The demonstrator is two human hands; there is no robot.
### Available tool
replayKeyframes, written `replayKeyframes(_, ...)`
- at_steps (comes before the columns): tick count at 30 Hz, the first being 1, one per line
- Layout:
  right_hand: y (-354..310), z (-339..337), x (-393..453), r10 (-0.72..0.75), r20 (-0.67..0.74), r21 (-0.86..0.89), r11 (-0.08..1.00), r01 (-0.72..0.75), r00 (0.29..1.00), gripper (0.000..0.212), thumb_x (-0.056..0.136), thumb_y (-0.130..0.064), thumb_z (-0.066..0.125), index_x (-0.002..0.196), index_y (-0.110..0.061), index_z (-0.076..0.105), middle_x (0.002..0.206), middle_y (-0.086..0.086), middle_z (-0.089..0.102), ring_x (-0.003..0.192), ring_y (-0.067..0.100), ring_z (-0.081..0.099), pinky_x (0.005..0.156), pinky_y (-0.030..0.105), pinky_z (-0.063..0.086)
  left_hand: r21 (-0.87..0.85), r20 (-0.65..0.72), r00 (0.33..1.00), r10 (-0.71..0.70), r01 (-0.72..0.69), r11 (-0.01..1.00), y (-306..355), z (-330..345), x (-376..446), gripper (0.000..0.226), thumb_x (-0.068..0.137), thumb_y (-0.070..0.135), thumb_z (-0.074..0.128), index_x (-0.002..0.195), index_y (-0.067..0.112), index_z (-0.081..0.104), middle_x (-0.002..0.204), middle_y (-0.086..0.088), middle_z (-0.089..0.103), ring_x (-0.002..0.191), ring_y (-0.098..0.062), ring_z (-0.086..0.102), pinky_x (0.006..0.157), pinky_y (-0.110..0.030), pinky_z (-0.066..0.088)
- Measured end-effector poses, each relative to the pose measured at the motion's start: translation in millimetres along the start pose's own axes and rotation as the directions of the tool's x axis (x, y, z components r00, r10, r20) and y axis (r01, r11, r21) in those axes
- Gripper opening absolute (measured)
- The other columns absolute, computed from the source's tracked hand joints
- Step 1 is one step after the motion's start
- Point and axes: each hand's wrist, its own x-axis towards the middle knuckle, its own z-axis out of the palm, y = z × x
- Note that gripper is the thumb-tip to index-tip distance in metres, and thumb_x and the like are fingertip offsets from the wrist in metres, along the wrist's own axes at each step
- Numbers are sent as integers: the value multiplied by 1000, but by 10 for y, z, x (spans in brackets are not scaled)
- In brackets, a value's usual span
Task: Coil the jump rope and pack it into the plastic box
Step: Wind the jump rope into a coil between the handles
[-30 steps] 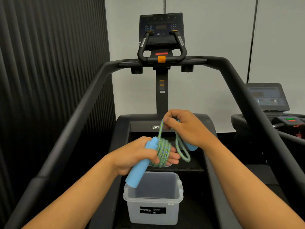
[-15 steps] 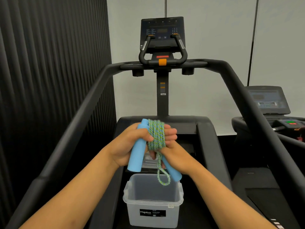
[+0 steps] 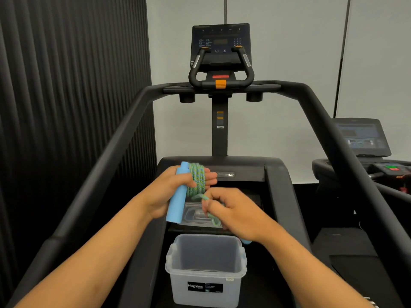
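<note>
Both forearms reach forward over the treadmill deck, bare to the elbow. The left hand is raised, palm turned toward the right, its fingers curled round a light blue foam handle that stands nearly upright, the lower end tipped toward the person. The green-and-blue rope of the jump rope is wound in several turns around the fingers of that same hand, beside the handle and touching it.

The right hand sits just below and to the right of the left, knuckles up, fingers curled and pinching a loose length of the rope; the image is blurred here. A small part of the second blue handle shows under the right wrist; whether the hand grips it cannot be told.

The plastic box stands open on the deck, below both hands and near the person, bearing a black "Megabox" label on its near wall. None of the rope is inside it. A clear lid lies flat on the deck beyond the box, partly hidden behind the hands.

The treadmill's black side rails rise on either hand to a console at the far end. A ribbed dark wall stands at the left, pale panels behind, and a second machine at the right.
</note>
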Motion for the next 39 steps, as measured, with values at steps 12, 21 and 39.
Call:
replayKeyframes(12,-161,-555,293,-94,-49,-202,976,82,994,20,90,-13,68,71,-21,66,59,-17,62,56,0,54,57,14,44,132,274,948,-160,127,983,8,214,-141,49,75,-9,52,123,-9,61,122,-28,70,117,-41,67,107,-49,48)
replayKeyframes(21,166,-459,368,-29,-67,354,934,51,997,23,90,-17,71,68,-24,72,63,-2,63,57,10,55,58,21,48,-123,349,931,-110,162,979,1,298,-169,40,65,-1,61,103,1,75,104,-21,72,95,-31,72,91,-40,58)
replayKeyframes(39,414,-253,274,51,-264,533,840,102,963,19,95,-22,62,88,-22,79,75,5,67,64,13,58,63,22,50,-155,209,972,-111,145,977,-66,216,-213,58,57,1,73,113,-13,66,117,-34,62,108,-49,59,105,-58,42)
